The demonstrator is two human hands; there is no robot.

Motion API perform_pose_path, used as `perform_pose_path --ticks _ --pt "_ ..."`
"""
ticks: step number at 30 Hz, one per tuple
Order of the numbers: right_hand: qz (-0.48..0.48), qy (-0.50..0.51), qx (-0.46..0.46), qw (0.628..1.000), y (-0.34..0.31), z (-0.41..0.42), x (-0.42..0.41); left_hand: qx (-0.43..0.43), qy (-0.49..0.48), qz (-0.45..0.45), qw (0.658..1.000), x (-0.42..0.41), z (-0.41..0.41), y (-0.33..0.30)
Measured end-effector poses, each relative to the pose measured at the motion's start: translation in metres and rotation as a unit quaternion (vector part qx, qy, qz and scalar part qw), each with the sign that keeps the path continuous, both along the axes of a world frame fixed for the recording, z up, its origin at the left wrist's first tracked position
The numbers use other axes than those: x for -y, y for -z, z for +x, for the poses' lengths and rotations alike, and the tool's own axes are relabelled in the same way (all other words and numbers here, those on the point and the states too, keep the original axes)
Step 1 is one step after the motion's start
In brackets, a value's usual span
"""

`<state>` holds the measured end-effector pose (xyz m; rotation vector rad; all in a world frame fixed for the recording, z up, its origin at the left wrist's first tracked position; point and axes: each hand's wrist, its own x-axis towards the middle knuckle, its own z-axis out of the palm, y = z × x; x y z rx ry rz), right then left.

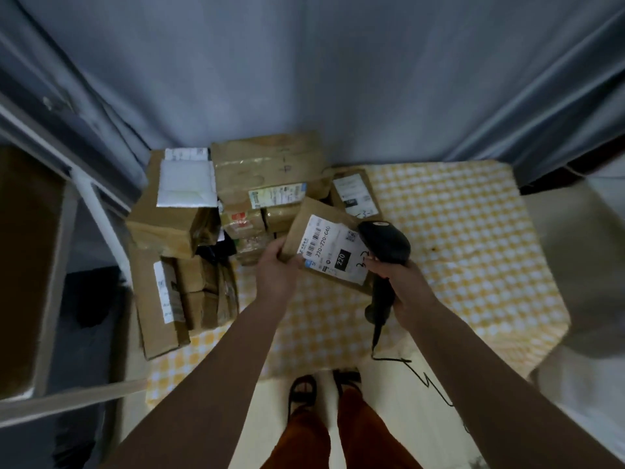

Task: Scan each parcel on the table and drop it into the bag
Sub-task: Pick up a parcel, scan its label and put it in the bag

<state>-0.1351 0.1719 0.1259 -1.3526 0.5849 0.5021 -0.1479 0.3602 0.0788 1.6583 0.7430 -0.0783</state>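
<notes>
While your left hand [275, 270] gripped the near-left corner of the brown parcel [329, 247], you held it tilted above the checked desk [456, 252], label face up. Your right hand [402, 286] was wrapped round the handle of the black scanner [384, 247], whose head sat just right of the label [334, 252], touching or almost touching the parcel's right edge. The barcode ran along the label's far-left side, so the scanner probably needed aiming leftward. More parcels [216, 228] were stacked to the left.
</notes>
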Motion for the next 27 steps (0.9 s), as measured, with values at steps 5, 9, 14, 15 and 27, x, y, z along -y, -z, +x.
perform_pose_path --ticks 5,9,14,15,27 --pt "0.001 0.148 0.060 0.987 -0.044 -0.025 0.030 0.030 0.103 0.046 0.993 0.033 0.013 -0.033" --pt "0.008 0.217 0.080 0.973 -0.062 -0.053 0.060 0.048 0.200 0.049 0.977 0.071 0.021 -0.055" --pt "0.007 0.301 0.093 0.949 -0.080 -0.083 0.109 0.071 0.295 0.102 0.947 0.134 0.019 -0.076" --pt "0.003 0.318 0.097 0.943 -0.082 -0.088 0.120 0.073 0.316 0.120 0.938 0.146 0.021 -0.077" --pt "-0.021 0.454 0.106 0.884 -0.093 -0.119 0.318 0.118 0.422 0.046 0.898 0.374 0.021 -0.103"
